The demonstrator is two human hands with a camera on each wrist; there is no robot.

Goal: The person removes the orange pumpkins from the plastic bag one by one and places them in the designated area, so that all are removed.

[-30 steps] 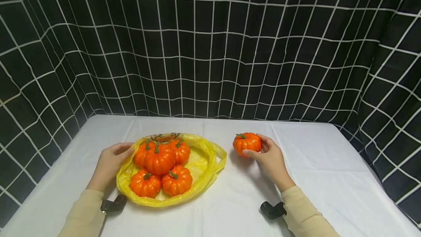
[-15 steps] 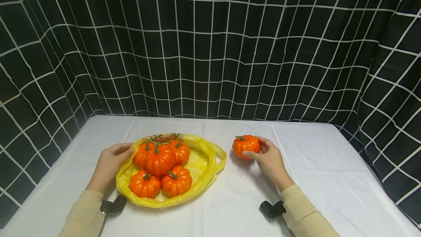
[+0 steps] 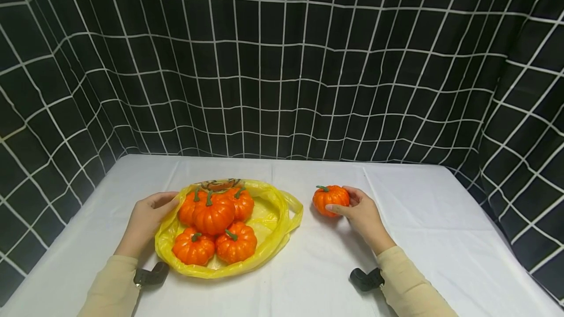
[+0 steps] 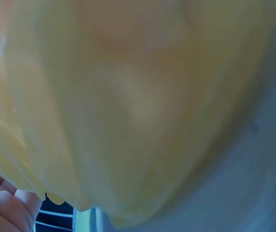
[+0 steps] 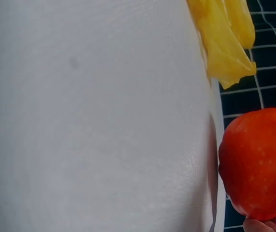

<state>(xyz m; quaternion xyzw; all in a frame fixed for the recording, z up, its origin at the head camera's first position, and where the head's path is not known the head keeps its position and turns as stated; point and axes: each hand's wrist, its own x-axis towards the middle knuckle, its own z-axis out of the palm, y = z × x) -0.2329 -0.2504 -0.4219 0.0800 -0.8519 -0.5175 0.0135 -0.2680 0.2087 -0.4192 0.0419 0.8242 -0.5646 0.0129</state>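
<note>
The small orange pumpkin (image 3: 330, 200) right of centre is cupped by the right hand (image 3: 363, 214), fingers (image 3: 341, 208) curled round it; the yellow bag (image 3: 273, 219) edge is held by the left hand (image 3: 145, 219).

A staged recording booth rather than a lived-in room: a black curtain (image 3: 282, 62) with a white grid pattern hangs from nine o'clock round through twelve to three o'clock, closing in a table (image 3: 440, 219) draped in plain white cloth; no furniture, walls or windows show beyond it
</note>
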